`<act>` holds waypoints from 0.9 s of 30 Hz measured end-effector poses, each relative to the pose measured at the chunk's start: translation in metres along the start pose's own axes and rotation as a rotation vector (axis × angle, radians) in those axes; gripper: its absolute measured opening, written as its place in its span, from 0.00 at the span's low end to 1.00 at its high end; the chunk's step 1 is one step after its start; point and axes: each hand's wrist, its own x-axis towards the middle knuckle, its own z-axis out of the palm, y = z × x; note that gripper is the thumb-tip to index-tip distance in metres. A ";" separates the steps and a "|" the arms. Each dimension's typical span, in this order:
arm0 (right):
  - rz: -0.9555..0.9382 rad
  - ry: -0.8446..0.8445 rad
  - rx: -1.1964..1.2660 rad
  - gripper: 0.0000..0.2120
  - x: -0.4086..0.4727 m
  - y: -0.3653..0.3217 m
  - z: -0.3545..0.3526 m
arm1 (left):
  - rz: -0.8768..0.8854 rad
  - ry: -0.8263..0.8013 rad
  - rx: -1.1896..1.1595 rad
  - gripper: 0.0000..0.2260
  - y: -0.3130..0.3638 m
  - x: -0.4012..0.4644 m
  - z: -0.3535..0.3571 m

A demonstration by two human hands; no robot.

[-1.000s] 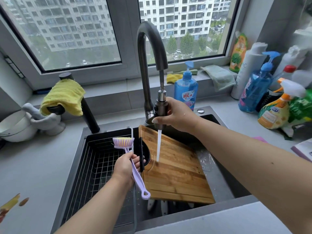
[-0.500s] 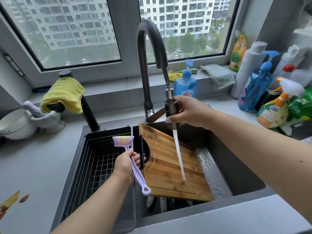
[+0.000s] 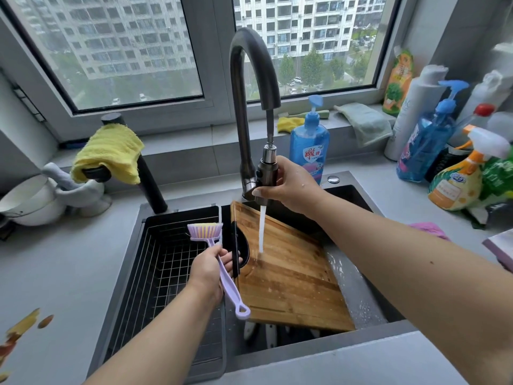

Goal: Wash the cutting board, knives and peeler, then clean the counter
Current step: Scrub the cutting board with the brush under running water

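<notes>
Two hands busy at the sink, board getting rinsed.

Right hand [image 3: 288,184] is wrapped around the dark pull-out faucet spray head [image 3: 265,173], and the thin white stream of water [image 3: 261,229] drops just below it onto the brown rectangular wooden cutting board [image 3: 291,273], which sits tilted in the dark sink [image 3: 358,287]. Left hand [image 3: 208,270] grips the lilac plastic dish brush [image 3: 222,262] by its handle, bristles up, while touching the board's left edge by the black handle slot. Black wire rack [image 3: 166,262] sits left of that hand. Blue pump soap bottle [image 3: 309,145] stands right behind the right hand.
</notes>
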 end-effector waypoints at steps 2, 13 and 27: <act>-0.006 0.018 0.002 0.19 0.003 0.000 0.003 | 0.002 -0.001 0.002 0.13 0.000 0.001 -0.001; 0.019 -0.124 0.098 0.22 0.003 -0.006 0.001 | -0.001 0.004 -0.011 0.14 0.001 0.003 -0.001; -0.016 0.040 0.149 0.21 0.024 -0.009 0.021 | -0.010 -0.002 -0.037 0.15 0.003 0.002 -0.001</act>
